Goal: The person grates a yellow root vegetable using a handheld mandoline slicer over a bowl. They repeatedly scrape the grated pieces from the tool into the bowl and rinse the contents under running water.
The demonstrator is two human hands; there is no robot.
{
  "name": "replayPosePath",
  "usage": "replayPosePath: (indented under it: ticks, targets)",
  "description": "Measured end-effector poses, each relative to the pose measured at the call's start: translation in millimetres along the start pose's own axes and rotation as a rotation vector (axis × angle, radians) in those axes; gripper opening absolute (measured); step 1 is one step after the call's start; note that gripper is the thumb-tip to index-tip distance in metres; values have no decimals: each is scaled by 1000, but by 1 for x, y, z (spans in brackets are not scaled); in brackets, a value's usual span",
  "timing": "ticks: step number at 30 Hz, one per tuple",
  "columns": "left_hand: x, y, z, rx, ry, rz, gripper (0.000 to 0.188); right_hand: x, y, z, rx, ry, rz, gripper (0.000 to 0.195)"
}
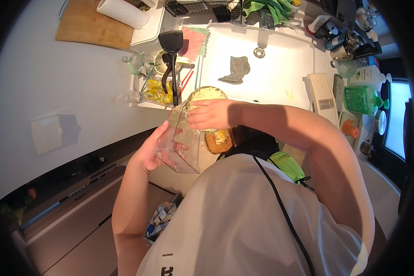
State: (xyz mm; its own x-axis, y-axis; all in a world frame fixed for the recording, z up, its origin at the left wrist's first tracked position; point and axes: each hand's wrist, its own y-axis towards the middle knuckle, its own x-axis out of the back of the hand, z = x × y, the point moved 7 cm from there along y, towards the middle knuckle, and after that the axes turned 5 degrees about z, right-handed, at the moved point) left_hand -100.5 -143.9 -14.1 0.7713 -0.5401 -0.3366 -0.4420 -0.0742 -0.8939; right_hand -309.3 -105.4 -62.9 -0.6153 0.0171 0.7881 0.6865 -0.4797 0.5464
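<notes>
My left hand [162, 146] holds a clear plastic container [184, 151], tilted with its mouth towards a round bowl of pale shreds [208, 93]. Some shreds cling inside the container. My right hand [208, 115] reaches across the container's mouth at the bowl's near side, fingers extended and partly over shreds; whether it grips any is hidden. Just below the right hand is an orange-brown container [218, 142] with yellow and pale bits in it.
Behind the bowl is a white sink [276, 76] with a grey cloth [237, 70] in it. A black spatula [171, 41] and a packet of yellow-wrapped items [157, 91] lie left. A white slicer-like tool [322, 95] and green soap bottle [360, 100] stand right.
</notes>
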Motion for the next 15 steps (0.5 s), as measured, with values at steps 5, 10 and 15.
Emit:
replayPosePath:
  ticks: [5, 10, 15]
  targets:
    - [-18, -10, -9, 35, 33, -25, 96, -21, 7, 4, -9, 37, 136, 38]
    - [2, -4, 6, -18, -12, -32, 96, -21, 8, 3, -49, 18, 159, 30]
    - [7, -11, 11, 0, -33, -37, 95, -17, 5, 2, -94, -75, 275, 25]
